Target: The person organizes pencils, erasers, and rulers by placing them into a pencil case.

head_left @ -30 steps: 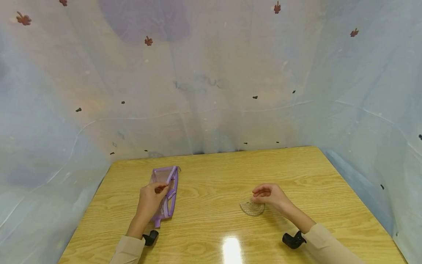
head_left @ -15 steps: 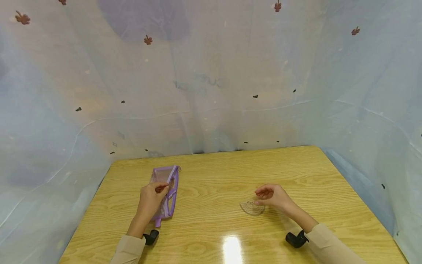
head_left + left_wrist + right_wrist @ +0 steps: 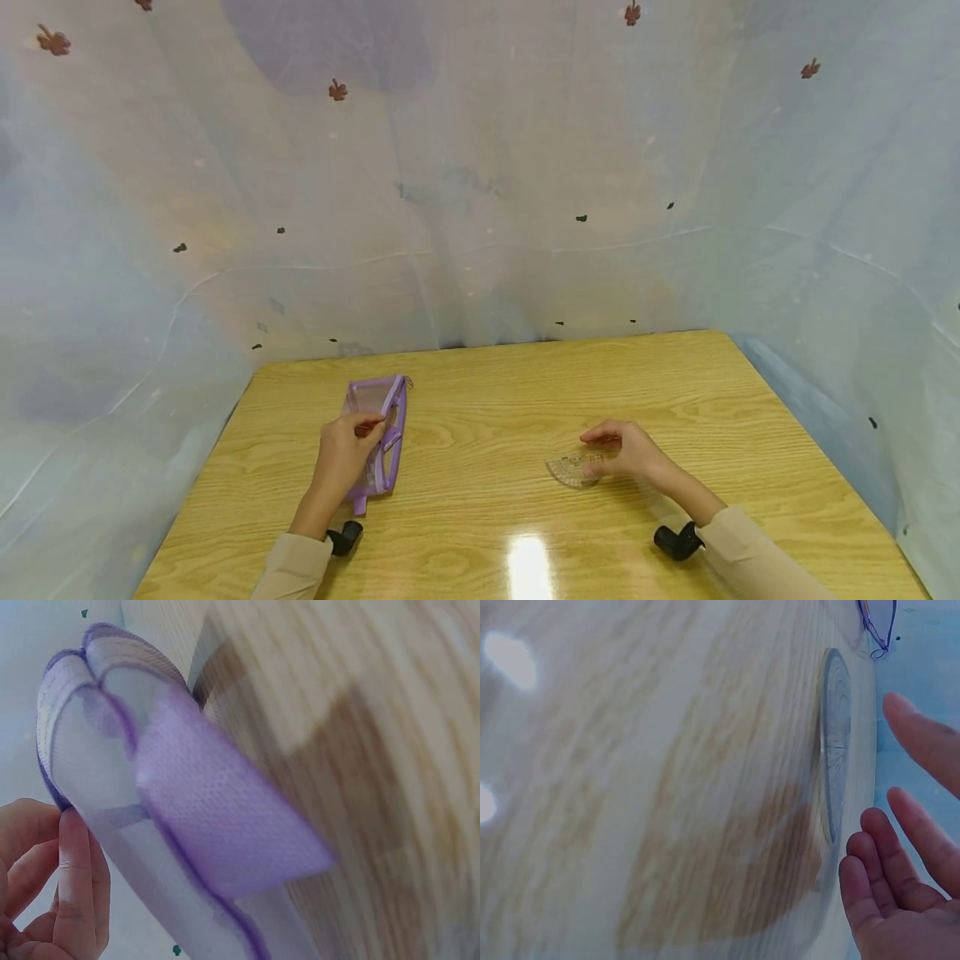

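A purple see-through mesh pencil pouch (image 3: 372, 392) lies on the left of the table, its zipped side spread apart. My left hand (image 3: 345, 450) pinches the pouch's edge between thumb and fingertips; the left wrist view shows this grip beside the purple end tab (image 3: 225, 810). On the right, a clear protractor (image 3: 568, 472) rests flat on the wood. Over its right end hovers my right hand (image 3: 630, 454), thumb and fingers spread apart. In the right wrist view the protractor (image 3: 835, 746) lies apart from the fingers, with nothing held.
The wooden table (image 3: 465, 400) spans the lower view, with a bright light reflection near its front. A pale patterned cloth (image 3: 480, 183) hangs behind and along both sides. Black wrist cameras sit at each cuff.
My right hand has shifted slightly to the right over the protractor, and its thumb and fingers have opened wider. The protractor and my left hand on the pouch look unmoved.
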`<state>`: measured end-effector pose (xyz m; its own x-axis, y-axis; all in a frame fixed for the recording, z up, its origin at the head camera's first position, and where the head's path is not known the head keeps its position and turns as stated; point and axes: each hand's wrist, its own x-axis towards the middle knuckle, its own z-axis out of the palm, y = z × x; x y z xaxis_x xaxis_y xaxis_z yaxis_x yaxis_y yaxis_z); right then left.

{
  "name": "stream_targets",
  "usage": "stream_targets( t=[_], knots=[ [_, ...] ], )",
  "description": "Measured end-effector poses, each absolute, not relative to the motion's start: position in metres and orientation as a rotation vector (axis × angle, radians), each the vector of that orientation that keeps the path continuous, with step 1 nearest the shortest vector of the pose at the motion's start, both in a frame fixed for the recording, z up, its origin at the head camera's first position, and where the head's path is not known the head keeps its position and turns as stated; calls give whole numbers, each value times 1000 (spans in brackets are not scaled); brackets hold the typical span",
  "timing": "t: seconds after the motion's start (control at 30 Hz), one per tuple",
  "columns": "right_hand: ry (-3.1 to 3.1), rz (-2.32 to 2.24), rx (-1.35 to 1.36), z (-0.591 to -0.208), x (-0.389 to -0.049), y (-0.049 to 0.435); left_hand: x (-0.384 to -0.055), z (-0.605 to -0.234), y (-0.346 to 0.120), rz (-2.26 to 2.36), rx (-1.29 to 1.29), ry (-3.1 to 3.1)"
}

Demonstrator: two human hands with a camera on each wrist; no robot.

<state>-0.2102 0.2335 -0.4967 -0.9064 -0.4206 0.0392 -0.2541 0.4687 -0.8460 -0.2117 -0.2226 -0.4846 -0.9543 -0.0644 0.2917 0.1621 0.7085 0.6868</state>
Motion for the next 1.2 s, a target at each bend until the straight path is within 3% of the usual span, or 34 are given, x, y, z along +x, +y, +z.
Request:
stream_targets(
  t=[1.2],
  knots=[
    [2644,-1175,-825,-507,-211,234,-213,-485,-222,-1090,-63,-2644]
  ],
)
